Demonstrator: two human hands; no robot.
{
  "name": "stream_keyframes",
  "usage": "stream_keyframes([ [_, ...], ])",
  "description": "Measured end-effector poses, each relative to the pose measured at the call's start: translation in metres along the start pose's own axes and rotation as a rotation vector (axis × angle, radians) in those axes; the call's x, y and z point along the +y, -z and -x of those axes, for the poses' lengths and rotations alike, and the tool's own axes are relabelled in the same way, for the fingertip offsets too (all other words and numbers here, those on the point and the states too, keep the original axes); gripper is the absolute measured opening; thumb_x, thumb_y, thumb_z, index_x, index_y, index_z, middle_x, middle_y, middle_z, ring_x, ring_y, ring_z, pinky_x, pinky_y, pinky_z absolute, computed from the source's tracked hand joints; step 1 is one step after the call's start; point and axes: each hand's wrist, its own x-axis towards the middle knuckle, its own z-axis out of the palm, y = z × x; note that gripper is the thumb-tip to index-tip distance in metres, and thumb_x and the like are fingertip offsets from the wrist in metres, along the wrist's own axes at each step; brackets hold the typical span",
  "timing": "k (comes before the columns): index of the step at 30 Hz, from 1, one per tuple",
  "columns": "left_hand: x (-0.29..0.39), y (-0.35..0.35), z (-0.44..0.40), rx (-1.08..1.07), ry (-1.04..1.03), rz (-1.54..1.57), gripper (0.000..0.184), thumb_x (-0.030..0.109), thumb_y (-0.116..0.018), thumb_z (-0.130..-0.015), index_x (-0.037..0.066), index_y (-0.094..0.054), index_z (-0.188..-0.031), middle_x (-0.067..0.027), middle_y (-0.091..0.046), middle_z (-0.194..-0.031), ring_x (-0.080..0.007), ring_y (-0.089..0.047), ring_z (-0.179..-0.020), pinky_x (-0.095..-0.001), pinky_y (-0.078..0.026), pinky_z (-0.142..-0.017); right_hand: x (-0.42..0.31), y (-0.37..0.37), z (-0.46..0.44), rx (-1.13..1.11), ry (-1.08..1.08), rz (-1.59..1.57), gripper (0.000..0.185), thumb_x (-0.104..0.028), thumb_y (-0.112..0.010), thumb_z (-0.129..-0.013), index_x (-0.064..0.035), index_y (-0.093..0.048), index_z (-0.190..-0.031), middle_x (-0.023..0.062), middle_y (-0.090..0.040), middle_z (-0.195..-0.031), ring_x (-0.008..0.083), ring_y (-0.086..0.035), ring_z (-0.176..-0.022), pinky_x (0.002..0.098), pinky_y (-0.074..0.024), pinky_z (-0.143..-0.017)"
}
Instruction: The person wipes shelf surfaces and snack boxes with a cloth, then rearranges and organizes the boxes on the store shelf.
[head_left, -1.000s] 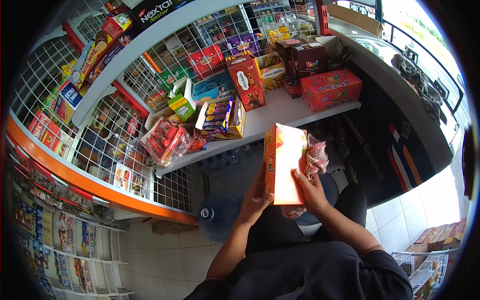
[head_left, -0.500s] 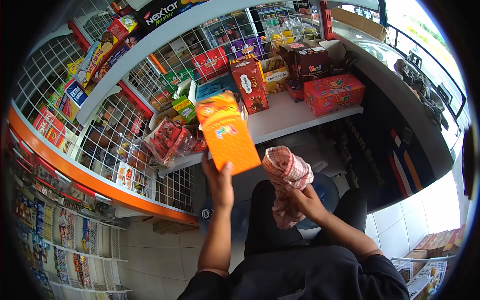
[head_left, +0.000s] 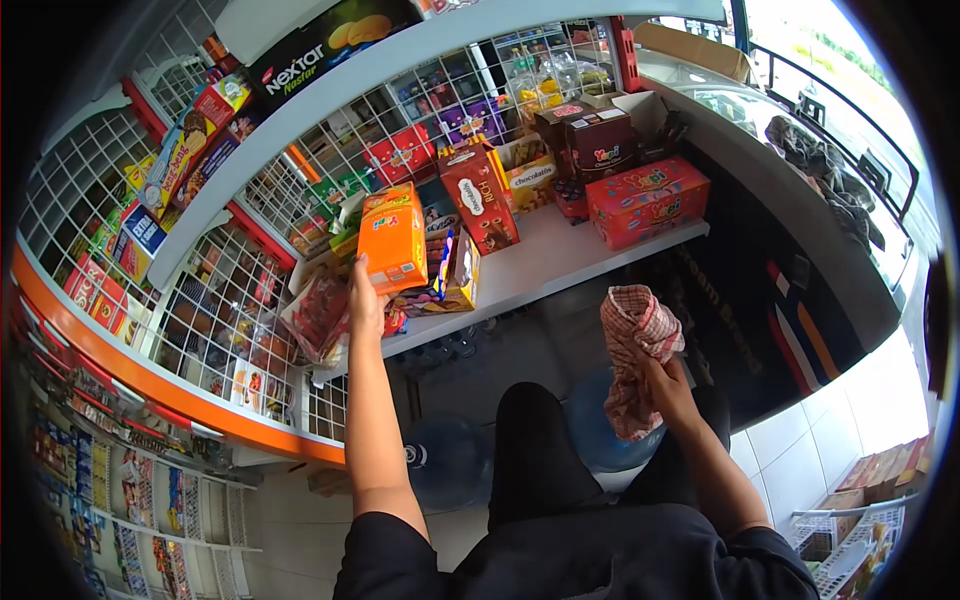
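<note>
My left hand (head_left: 368,300) grips an orange Yupi candy box (head_left: 393,240) by its lower left corner, over the left part of the white shelf (head_left: 545,255). Beside that box, to the right, stands an open display box of snacks (head_left: 452,270). Bagged red snacks (head_left: 318,310) lie just left of the hand. My right hand (head_left: 665,385) is closed around a crumpled red-and-white checked cloth (head_left: 640,340), held above my knee and away from the shelf.
A brown Chocolatos box (head_left: 480,200) and a red Yupi box (head_left: 648,200) stand on the shelf. Behind them runs a white wire grid (head_left: 350,130). Below are blue water jugs (head_left: 450,465). An orange-edged rack (head_left: 190,395) curves along the left.
My left hand has carried the orange box left and up, from in front of the shelf to over its left part. My right hand has shifted right with the cloth.
</note>
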Motion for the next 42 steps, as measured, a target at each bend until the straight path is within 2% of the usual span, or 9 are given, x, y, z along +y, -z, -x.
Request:
stream_keyframes([
  [11, -0.004, 0.017, 0.017, 0.229, -0.141, -0.092, 0.049, 0.045, -0.043, -0.088, 0.004, -0.049, -0.114, -0.0086, -0.056, -0.107, -0.0214, -0.058, -0.091, -0.0347, -0.049, -0.074, 0.005, 0.018, 0.000, -0.002, -0.129, -0.016, 0.020, -0.021, -0.050, -0.088, -0.0031, -0.056, -0.096, -0.0045, -0.048, -0.059, 0.0035, -0.042, -0.042, 0.0187, -0.0286, -0.036],
  [14, -0.005, 0.019, 0.009, 0.247, -0.151, -0.166, 0.050, 0.046, -0.042, -0.088, 0.003, -0.049, -0.114, -0.0094, -0.057, -0.105, -0.0218, -0.059, -0.089, -0.0337, -0.049, -0.070, 0.027, 0.021, -0.008, 0.131, 0.189, -0.007, 0.021, -0.020, -0.049, -0.088, -0.0028, -0.056, -0.097, -0.0054, -0.046, -0.057, 0.0032, -0.039, -0.039, 0.0190, -0.0265, -0.034],
  [20, -0.013, 0.017, -0.006, 0.192, -0.055, -0.335, 0.057, 0.049, -0.033, -0.090, 0.002, -0.043, -0.120, -0.0133, -0.053, -0.110, -0.0226, -0.059, -0.089, -0.0328, -0.053, -0.064, 0.014, 0.028, -0.002, 0.010, -0.014, 0.042, 0.027, -0.021, -0.050, -0.088, -0.0001, -0.055, -0.104, -0.0001, -0.056, -0.072, 0.0064, -0.052, -0.059, 0.0201, -0.0400, -0.050],
  [23, 0.000, 0.006, 0.010, 0.151, 0.021, -0.246, 0.068, 0.058, -0.036, -0.085, 0.006, -0.033, -0.128, -0.0153, -0.049, -0.116, -0.0273, -0.059, -0.090, -0.0376, -0.054, -0.062, 0.024, 0.031, -0.004, 0.003, -0.146, -0.010, 0.029, -0.020, -0.050, -0.089, -0.0097, -0.052, -0.116, -0.0052, -0.052, -0.065, 0.0004, -0.041, -0.045, 0.0152, -0.0270, -0.037],
  [26, 0.010, -0.001, 0.027, 0.115, -0.021, -0.252, 0.071, 0.059, -0.042, -0.083, 0.009, -0.027, -0.131, -0.0156, -0.046, -0.120, -0.0284, -0.057, -0.094, -0.0385, -0.053, -0.063, 0.042, 0.039, -0.011, 0.076, 0.196, 0.068, 0.028, -0.021, -0.051, -0.089, -0.0096, -0.053, -0.114, -0.0063, -0.049, -0.062, 0.0001, -0.038, -0.042, 0.0153, -0.0238, -0.036],
  [28, 0.010, -0.006, 0.036, 0.115, -0.085, -0.273, 0.072, 0.055, -0.045, -0.084, 0.009, -0.021, -0.133, -0.0164, -0.042, -0.123, -0.0288, -0.058, -0.092, -0.0366, -0.054, -0.058, 0.015, 0.045, 0.000, -0.119, -0.204, 0.024, 0.031, -0.021, -0.051, -0.089, -0.0051, -0.050, -0.116, 0.0006, -0.059, -0.082, 0.0060, -0.053, -0.061, 0.0180, -0.0399, -0.051],
  [35, 0.006, -0.016, 0.059, 0.081, -0.265, -0.272, 0.087, 0.034, -0.064, -0.079, 0.011, -0.003, -0.137, -0.0214, -0.034, -0.127, -0.0260, -0.049, -0.106, -0.0339, -0.053, -0.061, 0.020, 0.042, -0.001, -0.081, -0.259, 0.112, 0.031, -0.022, -0.050, -0.089, -0.0054, -0.052, -0.115, 0.0028, -0.059, -0.086, 0.0074, -0.055, -0.068, 0.0185, -0.0419, -0.056],
  [38, 0.001, -0.011, 0.062, 0.087, -0.327, -0.359, 0.085, 0.031, -0.065, -0.079, 0.008, -0.007, -0.137, -0.0222, -0.032, -0.129, -0.0277, -0.047, -0.109, -0.0371, -0.051, -0.073, 0.033, 0.039, -0.005, 0.051, 0.048, 0.050, 0.029, -0.023, -0.050, -0.089, -0.0083, -0.053, -0.114, -0.0030, -0.053, -0.069, 0.0023, -0.044, -0.050, 0.0154, -0.0303, -0.041],
  [42, 0.012, -0.019, 0.075, 0.381, -0.693, -0.891, 0.074, 0.038, -0.061, -0.080, 0.001, -0.023, -0.132, -0.0246, -0.030, -0.129, -0.0359, -0.032, -0.121, -0.0478, -0.024, -0.099, 0.035, 0.042, -0.010, 0.038, -0.092, 0.020, 0.029, -0.023, -0.050, -0.089, -0.0097, -0.053, -0.115, -0.0045, -0.049, -0.062, 0.0022, -0.041, -0.045, 0.0164, -0.0290, -0.039],
])
